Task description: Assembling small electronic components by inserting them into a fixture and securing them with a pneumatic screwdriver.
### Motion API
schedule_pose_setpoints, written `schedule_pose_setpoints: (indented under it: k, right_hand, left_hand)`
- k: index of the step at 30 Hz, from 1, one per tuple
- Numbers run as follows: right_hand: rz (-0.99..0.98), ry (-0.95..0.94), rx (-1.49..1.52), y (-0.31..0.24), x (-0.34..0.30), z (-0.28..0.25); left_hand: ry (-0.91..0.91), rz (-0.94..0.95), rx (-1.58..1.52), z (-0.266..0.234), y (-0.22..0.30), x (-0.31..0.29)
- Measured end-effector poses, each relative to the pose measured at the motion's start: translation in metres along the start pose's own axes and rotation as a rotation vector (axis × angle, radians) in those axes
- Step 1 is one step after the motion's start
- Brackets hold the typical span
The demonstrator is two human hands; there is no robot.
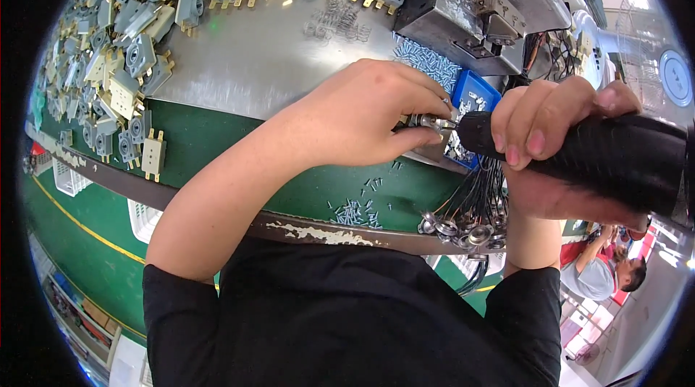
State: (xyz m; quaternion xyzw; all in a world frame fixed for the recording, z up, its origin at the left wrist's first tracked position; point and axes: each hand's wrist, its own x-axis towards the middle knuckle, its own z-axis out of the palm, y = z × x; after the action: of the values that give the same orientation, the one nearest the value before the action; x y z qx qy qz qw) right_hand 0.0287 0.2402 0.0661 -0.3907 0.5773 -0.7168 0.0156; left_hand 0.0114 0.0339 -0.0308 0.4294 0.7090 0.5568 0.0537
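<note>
My right hand [539, 126] grips a black electric screwdriver [626, 159] lying nearly level, its tip pointing left. Its thin bit meets a small metal part [428, 122] pinched between the thumb and fingers of my left hand [384, 108]. The fingers hide most of that part, so its exact kind does not show. Just beyond both hands stands a blue tray [494, 91] of small metal pieces. A heap of bluish screws [427, 61] lies on the metal sheet beside it. Below the screwdriver's tip, round metal parts [474, 235] on dark wires hang at the bench edge.
Grey square housings [141, 54] with brass tabs crowd the left of the bench. Small springs [337, 21] lie on the metal sheet [232, 61]. Loose screws [355, 213] dot the green mat near the edge. A metal fixture [499, 18] stands at the back right. Another person [604, 271] is far right.
</note>
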Motion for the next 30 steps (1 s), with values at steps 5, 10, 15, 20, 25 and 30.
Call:
schedule_pose_setpoints:
  k: [5,10,15,20,25,30]
  right_hand:
    - [0.054,0.047,-0.062,-0.005,-0.004,0.005]
    - [0.052,0.056,-0.007,-0.007,-0.004,0.005]
    - [0.098,0.068,-0.028,-0.024,0.008,-0.001]
    - [0.229,0.372,-0.046,-0.021,0.025,0.003]
    - [0.199,0.424,0.002,-0.013,0.023,0.002]
    - [0.248,0.454,-0.084,-0.010,0.024,0.010]
  left_hand:
    - [0.002,0.009,0.006,-0.001,0.000,-0.001]
    - [-0.024,-0.017,-0.020,-0.003,0.004,0.001]
    - [-0.022,0.003,0.009,-0.002,0.005,0.000]
    - [-0.018,-0.005,-0.003,-0.001,0.004,0.000]
    - [-0.040,-0.042,-0.001,-0.005,0.010,0.002]
    - [-0.030,-0.016,0.012,-0.005,0.008,0.002]
